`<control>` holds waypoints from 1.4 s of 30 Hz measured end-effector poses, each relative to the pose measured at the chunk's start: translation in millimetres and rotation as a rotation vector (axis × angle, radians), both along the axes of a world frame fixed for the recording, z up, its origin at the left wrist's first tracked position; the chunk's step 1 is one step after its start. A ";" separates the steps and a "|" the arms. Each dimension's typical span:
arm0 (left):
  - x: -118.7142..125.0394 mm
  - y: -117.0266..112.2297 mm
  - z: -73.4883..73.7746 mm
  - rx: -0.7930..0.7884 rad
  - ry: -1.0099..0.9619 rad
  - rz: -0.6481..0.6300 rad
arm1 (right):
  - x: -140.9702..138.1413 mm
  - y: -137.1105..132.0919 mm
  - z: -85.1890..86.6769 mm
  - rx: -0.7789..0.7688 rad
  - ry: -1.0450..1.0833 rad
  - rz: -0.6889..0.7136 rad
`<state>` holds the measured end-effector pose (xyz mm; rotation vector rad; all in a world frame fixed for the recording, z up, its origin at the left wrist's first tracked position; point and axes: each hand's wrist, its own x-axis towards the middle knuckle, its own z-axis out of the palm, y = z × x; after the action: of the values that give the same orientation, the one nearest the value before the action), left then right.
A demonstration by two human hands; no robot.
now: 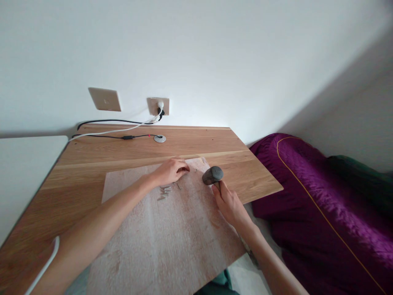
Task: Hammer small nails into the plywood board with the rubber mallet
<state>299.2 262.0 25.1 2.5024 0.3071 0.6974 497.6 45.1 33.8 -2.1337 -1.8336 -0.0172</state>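
A pale plywood board (172,233) lies on a wooden desk (92,176). My left hand (170,171) rests near the board's far edge, fingers curled together in a pinch; what they hold is hidden. Several small metal nails (167,190) lie loose on the board just under that hand. My right hand (229,205) is closed around the handle of a hammer, whose dark grey head (212,175) hovers just right of my left fingers, close to the board.
A wall socket (159,105) with white and black cables (113,132) sits behind the desk, beside a blank wall plate (104,99). A grommet (160,139) is set in the desktop. A purple bedcover (322,209) lies right. A white surface (24,172) adjoins left.
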 end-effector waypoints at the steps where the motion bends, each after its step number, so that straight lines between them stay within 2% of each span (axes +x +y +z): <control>1: -0.4 -0.7 0.5 0.011 0.006 0.009 | -0.1 1.0 1.5 -0.012 0.068 -0.023; 5: -1.5 -2.1 2.0 0.076 0.040 0.080 | -4.2 4.3 9.4 -0.035 0.261 -0.106; 8: -1.6 -0.2 1.4 0.086 0.063 0.106 | -10.3 8.8 22.8 -0.034 0.339 -0.139; 13: 0.6 5.1 -1.7 0.046 0.077 0.069 | -25.3 27.5 57.6 0.002 0.364 -0.073; 16: 2.6 6.1 -2.8 0.038 0.081 0.073 | -37.6 40.8 68.9 0.044 0.365 -0.026; 19: 3.7 6.3 -3.4 0.031 0.069 0.072 | -47.7 50.0 65.9 0.056 0.347 0.009; 24: 3.3 6.6 -3.8 -0.032 0.055 0.104 | -49.5 48.5 56.1 -0.068 0.251 0.060; 27: 2.9 5.7 -2.1 -0.050 0.064 0.113 | -44.4 41.7 59.6 -0.005 0.311 0.013; 30: 2.4 4.4 0.1 -0.017 0.071 0.079 | -39.5 38.6 60.6 0.015 0.330 -0.001; 36: 1.7 3.8 -1.2 0.051 0.040 0.039 | -37.0 41.6 44.2 -0.045 0.290 0.012; 42: 1.9 3.2 -3.3 0.041 0.086 0.104 | -44.4 45.9 55.7 -0.002 0.300 0.011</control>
<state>301.1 265.2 21.8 2.5752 0.4618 0.6437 453.2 91.1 89.4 -2.0000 -1.6699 0.2907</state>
